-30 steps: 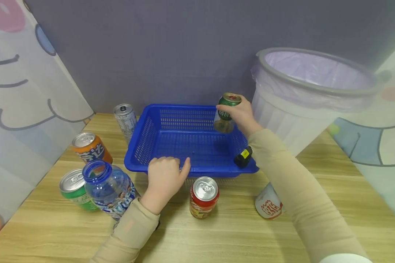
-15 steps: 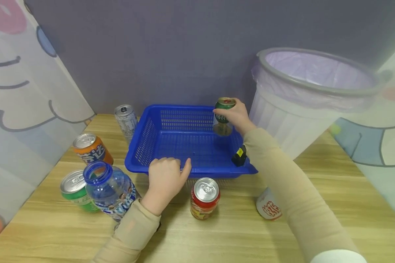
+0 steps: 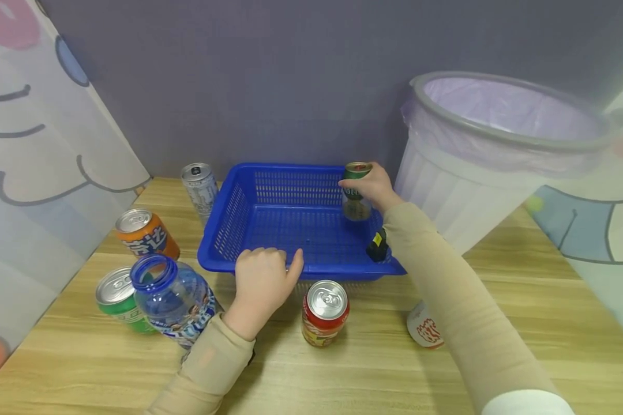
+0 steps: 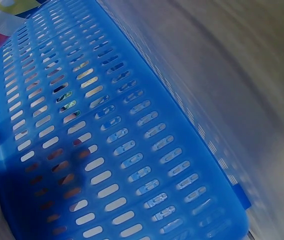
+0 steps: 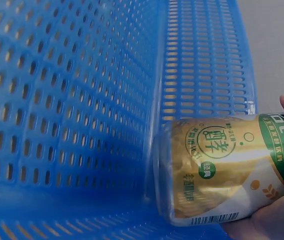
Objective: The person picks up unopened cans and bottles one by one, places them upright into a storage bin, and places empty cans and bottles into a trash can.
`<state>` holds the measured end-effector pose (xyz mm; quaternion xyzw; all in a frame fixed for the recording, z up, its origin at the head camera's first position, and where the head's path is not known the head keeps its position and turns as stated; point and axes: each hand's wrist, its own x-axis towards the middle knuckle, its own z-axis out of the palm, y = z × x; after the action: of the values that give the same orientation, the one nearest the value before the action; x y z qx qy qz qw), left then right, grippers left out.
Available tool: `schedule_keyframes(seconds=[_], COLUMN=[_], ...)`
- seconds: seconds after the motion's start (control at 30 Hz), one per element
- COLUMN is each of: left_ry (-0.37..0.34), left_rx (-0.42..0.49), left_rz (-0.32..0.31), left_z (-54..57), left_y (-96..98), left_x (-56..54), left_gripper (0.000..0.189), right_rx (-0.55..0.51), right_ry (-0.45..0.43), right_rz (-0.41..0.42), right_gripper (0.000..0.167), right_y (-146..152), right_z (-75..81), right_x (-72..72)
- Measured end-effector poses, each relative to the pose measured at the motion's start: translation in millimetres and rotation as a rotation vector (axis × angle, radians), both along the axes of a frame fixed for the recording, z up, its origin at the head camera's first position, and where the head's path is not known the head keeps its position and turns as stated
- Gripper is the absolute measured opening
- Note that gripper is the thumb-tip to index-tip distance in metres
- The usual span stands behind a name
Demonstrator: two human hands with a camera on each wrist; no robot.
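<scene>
Behind everything, filling the top of the frame, is a dark grey wall; the wood-grain table spreads across the lower part. At the upper right you have a white bin lined with a pale purple bag. The blue basket sits in the middle of the frame, its slotted sides visible. Your beige sleeves come in from the bottom edge. At the lower left stands a clear blue open-mouthed bottle, close to your left sleeve.

Your left hand is at the centre, its fingers bent over the basket's front rim and gripping it, the thumb sticking out to the right. Your right hand, right of centre, holds the green-and-gold can between thumb and fingers, opened only as wide as the can. That can is upright in the basket's far right corner; you cannot tell whether its base touches the floor.

Around the basket are a red can just below its front rim, a green can beside the bottle, an orange can above that, a silver can at the basket's left side, and a white can at the lower right, partly hidden by your right sleeve.
</scene>
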<state>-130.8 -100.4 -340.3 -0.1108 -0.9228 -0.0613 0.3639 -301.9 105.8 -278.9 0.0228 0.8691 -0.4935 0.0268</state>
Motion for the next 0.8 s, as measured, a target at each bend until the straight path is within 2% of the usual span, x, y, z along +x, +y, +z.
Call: schedule_keyframes(seconds=[0.27,0.43,0.8], left_ry=[0.016,0.020,0.025], left_rx=[0.003,0.005,0.003], left_rz=[-0.009,-0.014,-0.015], left_z=[-0.7,-1.7,-0.9], left_y=[-0.3,-0.8,-0.6], left_x=[-0.3,0.3,-0.1], left_gripper=[0.051,0.050,0.051], right_rx=[0.132,0.171,0.278], right_ry=[0.020,0.053,0.096], right_rz=[0.033,0.071,0.093], right_gripper=[0.075,0.075,0.076], right_y=[1,-3,-5], right_z=[-4.5,-10.3,-13.7], right_x=[-1.1,-1.7,-4.4])
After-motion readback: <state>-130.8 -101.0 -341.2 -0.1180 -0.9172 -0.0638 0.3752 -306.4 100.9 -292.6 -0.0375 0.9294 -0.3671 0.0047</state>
